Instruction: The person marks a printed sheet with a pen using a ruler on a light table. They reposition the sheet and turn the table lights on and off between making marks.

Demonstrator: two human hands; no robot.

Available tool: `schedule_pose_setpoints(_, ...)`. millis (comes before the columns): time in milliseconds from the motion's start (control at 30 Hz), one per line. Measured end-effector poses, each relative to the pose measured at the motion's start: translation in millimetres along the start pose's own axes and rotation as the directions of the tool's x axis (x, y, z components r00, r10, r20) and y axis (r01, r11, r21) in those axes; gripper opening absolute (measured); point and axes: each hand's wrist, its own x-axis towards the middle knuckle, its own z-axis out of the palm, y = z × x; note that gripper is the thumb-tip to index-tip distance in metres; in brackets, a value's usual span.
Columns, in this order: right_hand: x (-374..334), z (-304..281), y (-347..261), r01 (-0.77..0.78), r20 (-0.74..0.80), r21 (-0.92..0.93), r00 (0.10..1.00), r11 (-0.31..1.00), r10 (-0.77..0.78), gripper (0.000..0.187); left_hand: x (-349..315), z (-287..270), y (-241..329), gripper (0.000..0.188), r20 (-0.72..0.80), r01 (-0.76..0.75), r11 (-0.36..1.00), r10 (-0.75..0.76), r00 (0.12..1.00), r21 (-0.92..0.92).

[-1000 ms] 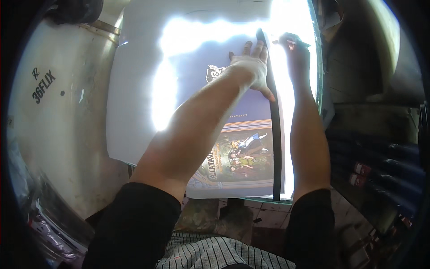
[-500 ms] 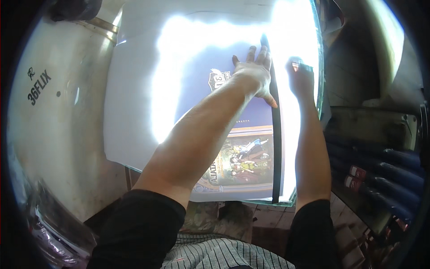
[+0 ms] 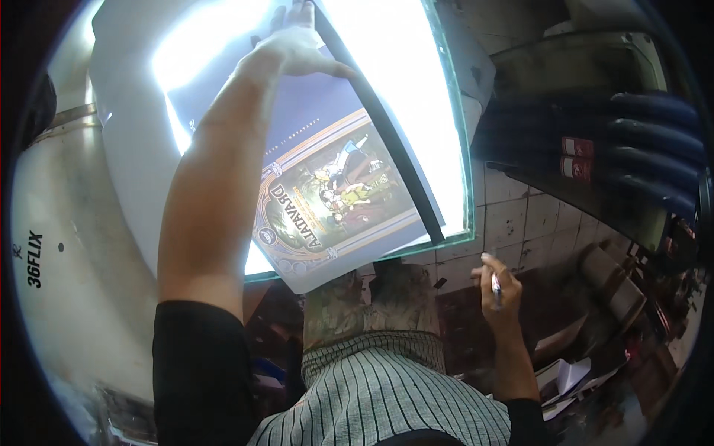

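Observation:
A blue printed sheet (image 3: 338,201) with an illustrated panel and ornate border lies on a brightly lit glass-topped table (image 3: 462,160). A long black strip (image 3: 387,137) runs along the sheet's right side. My left hand (image 3: 291,50) is spread flat on the sheet beside the strip's far part, its thumb reaching onto the strip. Off the table's near right corner, my right hand (image 3: 498,291) is closed around a slim pen-like tool (image 3: 496,286), whose exact kind I cannot make out.
A larger white sheet (image 3: 123,160) lies under the print on the left. Farther left stands a pale panel (image 3: 67,215). To the right are dark blue wrapped rolls (image 3: 632,149) on a rack above a tiled floor (image 3: 506,219). Papers and clutter (image 3: 569,375) lie at the lower right.
My right hand has come from the lit glass beyond the strip back toward my body, off the table. The view has turned; my left hand stays spread by the strip.

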Motion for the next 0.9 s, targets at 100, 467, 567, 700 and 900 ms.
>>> schedule_pose_setpoints(100, 15.7, 34.7, 14.7, 0.022, -0.154, 0.066, 0.988, 0.998, -0.012, 0.049, -3.2, 15.8, -19.0, 0.151, -0.079, -0.045, 0.990, 0.035, 0.996, -0.132)
schedule_pose_setpoints(467, 92.5, 69.8, -26.0, -0.224, -0.195, 0.081, 0.952, 0.971, 0.236, 0.087, -168.8, 135.6, 28.1, 0.097, -0.367, 0.209, 0.978, -0.200, 0.908, -0.016)
schedule_pose_setpoints(567, 93.4, 35.5, 19.4, -0.360, -0.104, 0.303, 0.908, 0.882, 0.406, 0.057, -156.3, 120.2, 35.8, 0.095, -0.303, -0.064, 0.998, 0.068, 0.951, 0.021)
schedule_pose_setpoints(700, 85.0, 14.0, 46.8, -0.189, -0.200, 0.171, 0.954, 0.967, 0.222, 0.035, -144.4, 108.5, 14.8, 0.090, -0.216, -0.342, 0.928, 0.368, 0.904, 0.148)
schedule_pose_setpoints(900, 61.5, 14.7, 40.5, -0.092, -0.411, 0.053, 0.906, 0.994, 0.105, 0.028, -122.9, 91.0, -41.6, 0.092, 0.021, -0.777, 0.599, 0.789, 0.614, 0.196)
